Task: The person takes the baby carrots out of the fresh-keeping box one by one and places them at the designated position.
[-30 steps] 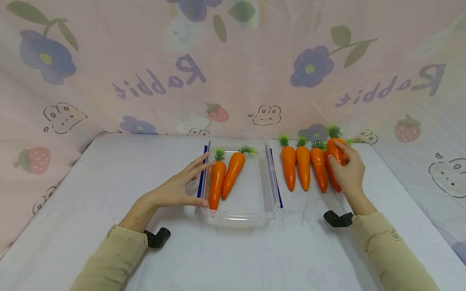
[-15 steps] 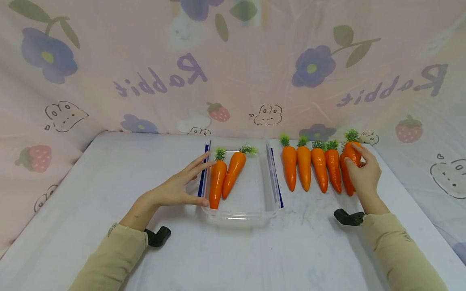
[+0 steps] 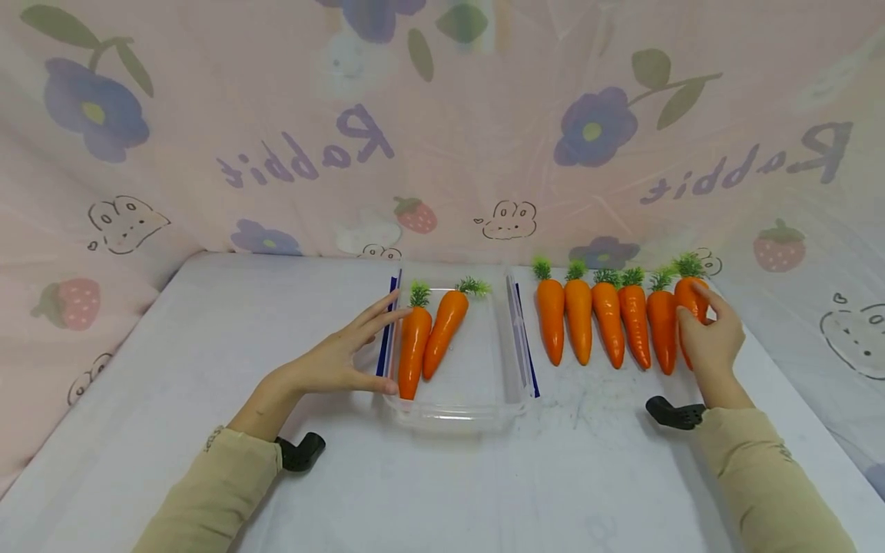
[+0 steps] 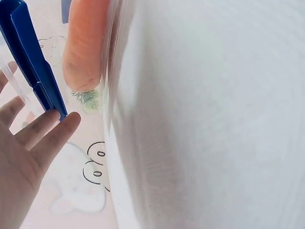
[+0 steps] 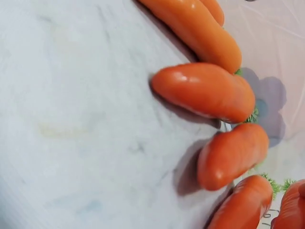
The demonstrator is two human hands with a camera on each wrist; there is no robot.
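Observation:
In the head view my left hand (image 3: 325, 357) rests against the left wall of a clear plastic box (image 3: 456, 415), fingers spread and thumb by the near corner. Two orange toy carrots with green tops, one (image 3: 413, 346) beside another (image 3: 445, 330), lie inside. At the right end of a row of carrots, my right hand (image 3: 715, 338) grips a carrot (image 3: 691, 293), its lower part partly hidden by the fingers. The left wrist view shows my left fingers near a blue box clip (image 4: 35, 57) and a carrot (image 4: 86, 47) behind the clear wall.
Several carrots, such as the leftmost one (image 3: 551, 319), lie side by side right of the box, tops toward the cloth backdrop (image 3: 442, 138). Blue-edged flaps (image 3: 527, 338) fold out at the box's sides. The white table (image 3: 449, 491) extends in front.
My right hand has moved right and a little down with the carrot, from above the row to its right end, uncovering the carrots behind it. My left hand stays at the box.

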